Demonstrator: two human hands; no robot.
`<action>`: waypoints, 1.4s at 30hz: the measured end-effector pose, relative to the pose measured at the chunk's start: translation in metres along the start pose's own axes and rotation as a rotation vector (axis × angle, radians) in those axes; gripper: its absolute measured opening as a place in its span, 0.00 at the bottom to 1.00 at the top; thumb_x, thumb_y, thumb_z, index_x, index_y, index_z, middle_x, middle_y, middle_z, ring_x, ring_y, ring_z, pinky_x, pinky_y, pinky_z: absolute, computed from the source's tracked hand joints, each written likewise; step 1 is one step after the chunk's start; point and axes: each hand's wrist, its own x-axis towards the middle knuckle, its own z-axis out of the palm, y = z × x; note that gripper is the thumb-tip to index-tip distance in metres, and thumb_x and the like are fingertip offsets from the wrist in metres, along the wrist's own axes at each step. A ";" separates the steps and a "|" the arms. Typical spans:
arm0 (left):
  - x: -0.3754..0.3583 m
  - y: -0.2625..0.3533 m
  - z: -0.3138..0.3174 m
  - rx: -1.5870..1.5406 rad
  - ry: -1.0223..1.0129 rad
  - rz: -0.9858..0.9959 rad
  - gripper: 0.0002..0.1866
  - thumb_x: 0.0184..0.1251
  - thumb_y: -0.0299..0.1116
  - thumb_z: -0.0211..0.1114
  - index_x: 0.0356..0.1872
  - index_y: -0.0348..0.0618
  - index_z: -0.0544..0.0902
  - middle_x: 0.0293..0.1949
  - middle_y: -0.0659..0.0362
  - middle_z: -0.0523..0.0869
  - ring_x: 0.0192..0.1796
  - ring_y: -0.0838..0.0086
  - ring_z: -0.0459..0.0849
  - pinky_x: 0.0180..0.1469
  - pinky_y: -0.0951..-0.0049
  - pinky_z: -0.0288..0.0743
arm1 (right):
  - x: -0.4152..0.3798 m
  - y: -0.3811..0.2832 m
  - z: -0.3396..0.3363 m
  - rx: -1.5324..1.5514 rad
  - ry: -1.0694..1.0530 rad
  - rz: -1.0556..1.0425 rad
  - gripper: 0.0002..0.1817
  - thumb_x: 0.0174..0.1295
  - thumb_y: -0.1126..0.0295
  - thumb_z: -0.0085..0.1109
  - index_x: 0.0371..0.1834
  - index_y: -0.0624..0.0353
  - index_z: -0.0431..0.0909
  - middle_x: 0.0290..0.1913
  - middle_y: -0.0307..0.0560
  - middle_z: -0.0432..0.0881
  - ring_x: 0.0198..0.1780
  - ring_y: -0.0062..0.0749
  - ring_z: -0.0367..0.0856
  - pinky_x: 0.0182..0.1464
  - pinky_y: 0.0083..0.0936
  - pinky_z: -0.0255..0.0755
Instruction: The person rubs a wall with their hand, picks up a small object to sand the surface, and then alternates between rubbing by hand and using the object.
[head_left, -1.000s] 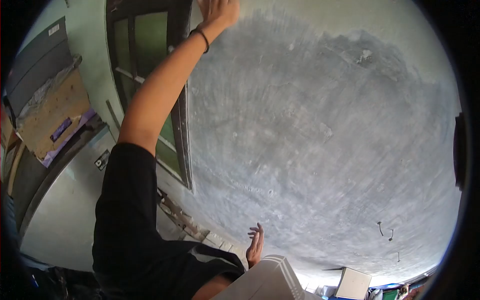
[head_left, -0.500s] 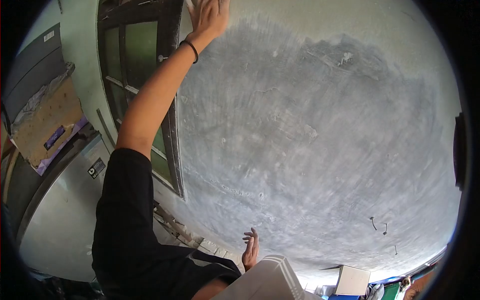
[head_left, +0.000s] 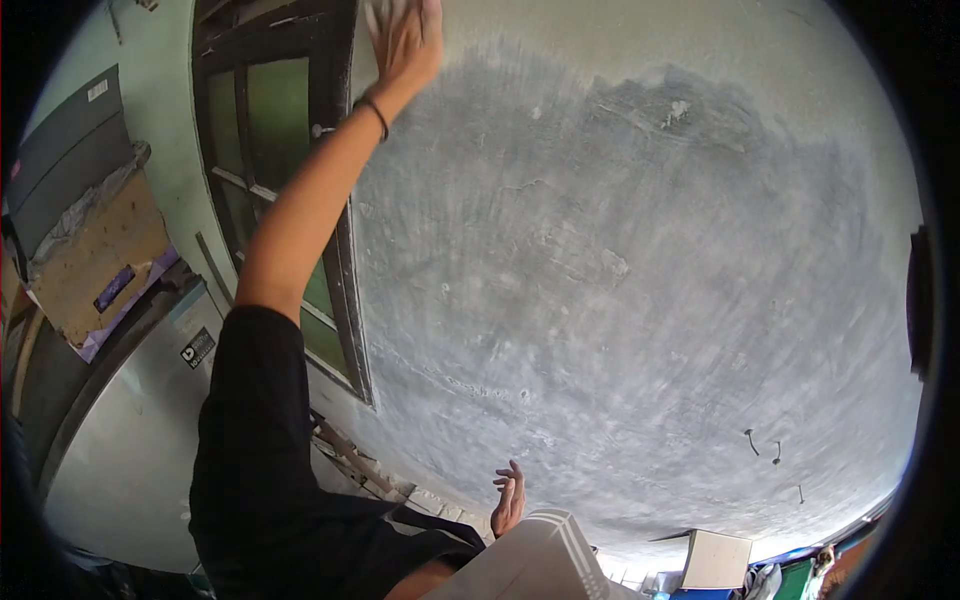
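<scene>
At the far left, a cardboard box (head_left: 105, 268) with a purple edge sits atop a silvery cabinet (head_left: 125, 450), which bears a dark label (head_left: 197, 347). Right of these, a dark-framed door (head_left: 333, 230) with green panes stands in the far wall, partly behind the raised left arm (head_left: 300, 225), which wears a black wristband (head_left: 375, 117). The left hand (head_left: 408, 55) is up at the door's right side, back to the camera, fingers extended; its fingertips run out of view, so I cannot tell whether it grips anything or touches the wall. The grey wall (head_left: 600, 330), rough and patchy, spreads rightward from the door. Low and nearer, the right hand (head_left: 508, 505) is empty, fingers loosely bent, beside a pale striped piece (head_left: 540, 562). Further right, short wires (head_left: 752, 443) poke from the wall above a pale box (head_left: 717, 560)
</scene>
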 end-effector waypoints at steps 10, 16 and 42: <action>0.027 0.000 -0.007 0.016 -0.039 0.001 0.34 0.85 0.56 0.21 0.84 0.54 0.53 0.85 0.48 0.45 0.86 0.54 0.39 0.82 0.41 0.25 | 0.008 0.006 0.008 0.027 0.005 0.005 0.31 0.83 0.52 0.35 0.73 0.67 0.68 0.50 0.56 0.82 0.43 0.37 0.79 0.49 0.34 0.74; -0.037 0.004 -0.005 -0.021 -0.070 0.005 0.36 0.84 0.58 0.18 0.84 0.53 0.52 0.85 0.47 0.44 0.86 0.55 0.38 0.81 0.41 0.24 | 0.013 0.008 0.019 0.046 0.009 -0.020 0.30 0.83 0.54 0.36 0.73 0.68 0.67 0.50 0.58 0.82 0.45 0.40 0.80 0.51 0.36 0.74; 0.022 -0.009 -0.012 -0.004 -0.009 -0.106 0.36 0.84 0.58 0.21 0.85 0.52 0.43 0.85 0.48 0.40 0.87 0.55 0.34 0.81 0.41 0.22 | 0.025 0.018 0.021 0.081 0.015 -0.033 0.30 0.83 0.54 0.37 0.73 0.69 0.68 0.51 0.57 0.81 0.47 0.39 0.79 0.53 0.35 0.74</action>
